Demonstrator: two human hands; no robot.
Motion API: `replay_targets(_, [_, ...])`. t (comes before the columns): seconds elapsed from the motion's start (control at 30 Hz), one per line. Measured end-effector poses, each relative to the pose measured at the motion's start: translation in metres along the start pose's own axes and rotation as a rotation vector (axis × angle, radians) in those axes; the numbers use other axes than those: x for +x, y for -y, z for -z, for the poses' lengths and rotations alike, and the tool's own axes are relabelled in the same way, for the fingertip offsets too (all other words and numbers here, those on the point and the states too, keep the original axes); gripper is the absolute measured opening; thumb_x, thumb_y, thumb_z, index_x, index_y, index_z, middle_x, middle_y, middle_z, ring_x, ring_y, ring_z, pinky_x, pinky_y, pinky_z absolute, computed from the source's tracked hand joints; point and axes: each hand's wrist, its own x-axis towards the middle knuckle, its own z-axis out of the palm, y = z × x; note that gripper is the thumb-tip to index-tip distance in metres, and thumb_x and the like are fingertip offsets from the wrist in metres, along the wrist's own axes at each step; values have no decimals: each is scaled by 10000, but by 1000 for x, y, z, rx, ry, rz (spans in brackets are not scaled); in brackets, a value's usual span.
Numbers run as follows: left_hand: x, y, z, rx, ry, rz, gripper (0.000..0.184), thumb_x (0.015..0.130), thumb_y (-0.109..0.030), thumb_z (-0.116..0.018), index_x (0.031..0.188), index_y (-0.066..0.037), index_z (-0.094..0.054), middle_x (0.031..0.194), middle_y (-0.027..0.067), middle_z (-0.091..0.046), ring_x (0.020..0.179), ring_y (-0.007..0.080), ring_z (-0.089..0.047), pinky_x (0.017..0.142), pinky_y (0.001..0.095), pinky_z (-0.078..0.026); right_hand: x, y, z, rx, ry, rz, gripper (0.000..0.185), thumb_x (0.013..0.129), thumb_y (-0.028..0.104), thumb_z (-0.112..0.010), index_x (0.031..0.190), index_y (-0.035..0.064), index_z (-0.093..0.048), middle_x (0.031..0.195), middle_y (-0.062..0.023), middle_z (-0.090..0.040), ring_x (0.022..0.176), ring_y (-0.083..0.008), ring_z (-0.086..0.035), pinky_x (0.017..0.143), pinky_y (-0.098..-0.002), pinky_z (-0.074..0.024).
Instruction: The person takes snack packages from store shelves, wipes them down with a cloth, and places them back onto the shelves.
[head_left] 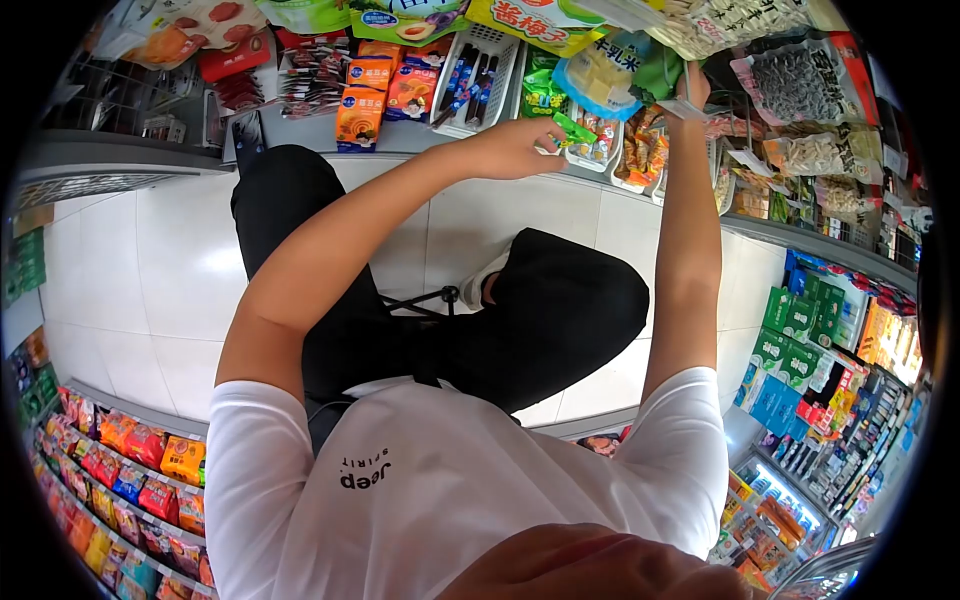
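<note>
My left hand point(515, 148) is over the front edge of the lower shelf, thumb and fingers pinched on a small green packet point(574, 129). Just beneath that packet, a white basket point(598, 150) holds small wrapped sweets. My right hand point(695, 88) reaches up among the hanging bags, beside a dark green bag point(658, 72); its fingers are mostly hidden and a clear price tag point(682, 108) crosses its wrist. Between my hands hangs a blue and clear bag point(605, 75). Orange-wrapped snacks point(645, 150) sit in a basket left of my right forearm.
A white basket point(497, 40) of dark stick-shaped packs and orange packets point(360, 118) line the shelf to the left. Dried-food bags point(805, 85) hang at right. My knees are bent close to the shelf above the tiled floor point(180, 270). Snack shelves point(130, 480) stand behind me.
</note>
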Motion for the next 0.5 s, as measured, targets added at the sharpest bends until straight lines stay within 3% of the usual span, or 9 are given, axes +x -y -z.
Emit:
replay_targets(0.13, [0, -1, 1, 37, 2, -2, 578, 963, -397, -698, 1396, -54, -527, 1273, 166, -646, 1085, 263, -677, 870, 368, -548, 36, -30, 21, -69, -31, 99, 539, 939, 339, -759, 1223, -89, -597, 1084, -118, -694, 919, -253, -699, 716, -424, -582])
replay_targets(0.23, [1, 0, 3, 21, 3, 15, 566, 967, -388, -695, 1392, -51, -531, 1269, 163, -645, 1092, 263, -670, 880, 371, -544, 39, -35, 11, -27, -90, 147, 419, 959, 277, -731, 1212, -37, -617, 1043, -120, -695, 921, -254, -684, 762, -434, -551])
replay_targets(0.5, [2, 7, 3, 9, 13, 26, 521, 970, -340, -699, 1378, -57, -541, 1266, 138, -647, 1153, 276, -634, 961, 381, -505, 43, -53, 0, -51, -112, 214, 377, 962, 249, -705, 1220, -11, -620, 1055, -127, -694, 939, -252, -669, 794, -420, -536])
